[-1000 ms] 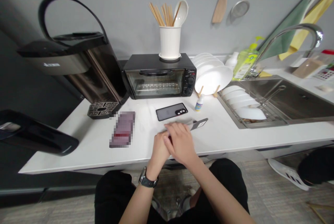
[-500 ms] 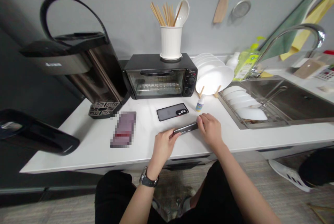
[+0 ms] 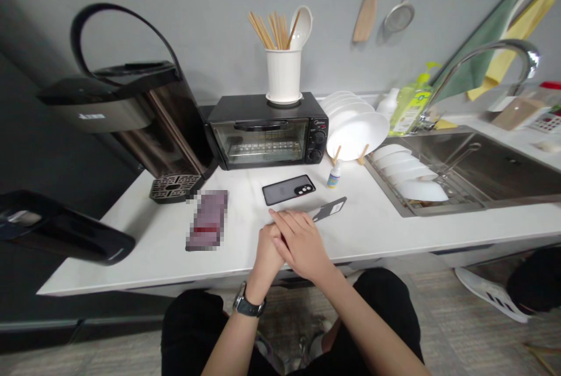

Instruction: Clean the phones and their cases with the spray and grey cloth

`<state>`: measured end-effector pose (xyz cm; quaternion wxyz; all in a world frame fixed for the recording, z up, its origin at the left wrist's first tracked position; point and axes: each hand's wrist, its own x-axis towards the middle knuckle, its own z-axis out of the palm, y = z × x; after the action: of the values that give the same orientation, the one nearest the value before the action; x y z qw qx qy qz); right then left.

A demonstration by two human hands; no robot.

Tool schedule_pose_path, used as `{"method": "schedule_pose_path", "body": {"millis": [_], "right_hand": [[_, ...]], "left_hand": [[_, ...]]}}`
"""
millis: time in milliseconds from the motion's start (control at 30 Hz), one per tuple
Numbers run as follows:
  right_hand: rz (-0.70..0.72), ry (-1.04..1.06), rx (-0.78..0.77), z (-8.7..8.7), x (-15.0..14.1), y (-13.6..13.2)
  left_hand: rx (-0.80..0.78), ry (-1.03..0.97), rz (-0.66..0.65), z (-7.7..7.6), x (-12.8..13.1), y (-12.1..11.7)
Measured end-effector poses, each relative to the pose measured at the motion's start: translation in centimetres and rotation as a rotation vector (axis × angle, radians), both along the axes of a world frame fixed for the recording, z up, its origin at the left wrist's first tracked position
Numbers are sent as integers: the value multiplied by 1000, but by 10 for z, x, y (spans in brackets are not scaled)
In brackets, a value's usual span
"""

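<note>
A dark smartphone (image 3: pixel 331 210) is tilted just above the counter, with a pale rectangular patch near its far right end. My left hand (image 3: pixel 266 252), wearing a black watch on the wrist, is closed round the phone's left end. Over it lies my right hand (image 3: pixel 301 241), its fingers and thumb closing on that same end; their exact grip is hidden. Just behind my hands, a phone case (image 3: pixel 284 190) with a black rim rests flat, camera cutouts at its right. A small white bottle (image 3: pixel 333 176) with a blue and yellow label stands beyond the phone.
A toaster oven (image 3: pixel 267 142) bears a white utensil pot (image 3: pixel 284 75). Left are a water dispenser (image 3: pixel 166 124), a blurred-out purple object (image 3: pixel 208 221) and a black cylindrical thing (image 3: pixel 87 233). Plates (image 3: pixel 357 133) stand in a rack beside the sink (image 3: pixel 495 157), which holds bowls.
My right hand has left the phone's right end and come over my left hand. The phone has tipped, showing its flat face and pale patch. The view has shifted slightly.
</note>
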<state>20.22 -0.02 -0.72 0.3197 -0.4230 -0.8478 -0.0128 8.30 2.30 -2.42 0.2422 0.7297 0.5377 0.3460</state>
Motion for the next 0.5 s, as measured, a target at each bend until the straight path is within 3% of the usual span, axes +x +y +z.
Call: {"method": "schedule_pose_path", "body": {"millis": [67, 333, 400, 500], "right_hand": [[-35, -42, 5, -1, 19, 5], [-443, 16, 45, 0, 109, 45], [-490, 38, 53, 0, 109, 47], [-478, 62, 77, -1, 83, 36]], "left_hand": [[-9, 15, -28, 3, 1, -2], [-24, -27, -34, 8, 6, -3], [-27, -24, -25, 8, 6, -3], [-22, -36, -43, 7, 5, -4]]}}
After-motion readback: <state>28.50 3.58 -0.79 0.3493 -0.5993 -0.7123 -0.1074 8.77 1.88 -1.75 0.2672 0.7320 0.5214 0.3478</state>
